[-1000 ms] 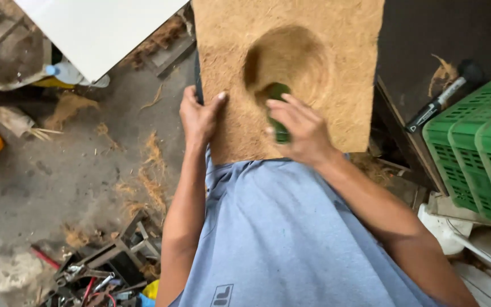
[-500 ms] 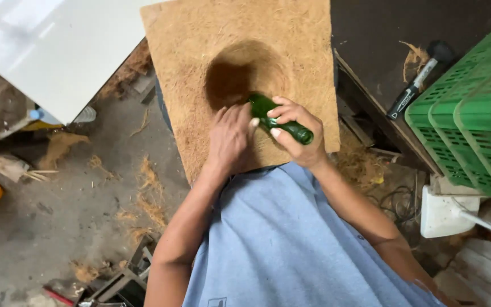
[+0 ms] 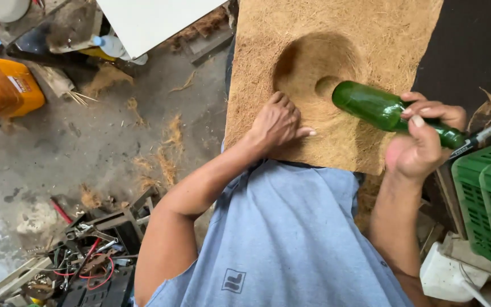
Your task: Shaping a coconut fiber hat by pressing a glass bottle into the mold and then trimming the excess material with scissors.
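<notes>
Right hand (image 3: pixel 421 145) clenched on neck of green glass bottle (image 3: pixel 370 105), base over dished hollow in fibre mat (image 3: pixel 336 51). Left hand (image 3: pixel 277 122), fingers spread, flat on mat at 9 o'clock of bottle. Glass probably rigid, slick, breakable; neck grip seems best.

— We see even, soft daylight here, bright without harshness; the white board (image 3: pixel 154 23) at eleven o'clock is nearly washed out.

— We agree. Shadows stay mild: the hollow in the fibre mat (image 3: pixel 336 74) at twelve o'clock darkens on its left wall, so light seems to come from the right. The dark panel (image 3: pixel 473 51) at one o'clock loses all detail.

— We notice a small glint along the green bottle (image 3: pixel 379 107). Focus holds sharp at the centre; the tool heap (image 3: pixel 86 256) at seven o'clock softens a little, and lines bend slightly near the edges.
</notes>
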